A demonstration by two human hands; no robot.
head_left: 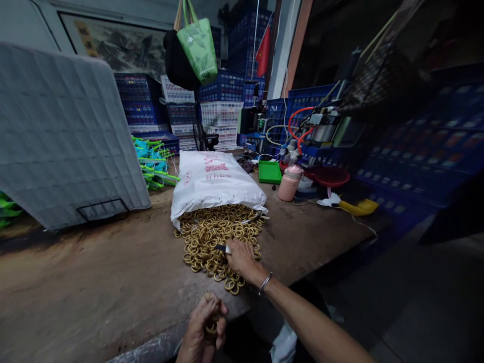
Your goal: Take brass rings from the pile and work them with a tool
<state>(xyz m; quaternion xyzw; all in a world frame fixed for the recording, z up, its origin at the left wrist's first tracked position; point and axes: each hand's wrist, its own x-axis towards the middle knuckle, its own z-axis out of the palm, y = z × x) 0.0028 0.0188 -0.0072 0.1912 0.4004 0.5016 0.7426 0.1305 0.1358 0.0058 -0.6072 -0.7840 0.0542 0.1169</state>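
A heap of brass-coloured rings (206, 247) spills onto the table from the mouth of a white sack (219, 181) with red print. My right hand (242, 257), a metal bangle on its wrist, is at the right side of the heap. Its fingers are closed on a small tool (222, 248) with a dark flat end and a white part; the rest of it is hidden. At the table's front edge my left hand (202, 322) is curled round some brass rings (212, 327), apart from the heap.
A grey quilted panel (71, 136) stands at the left, with bright green and blue pieces (155, 161) behind it. Beyond the sack are a green tray (269, 172), a pink bottle (290, 184), a red dish (331, 175) and a yellow scoop-like item (359, 207). Stacked crates (221, 113) line the back.
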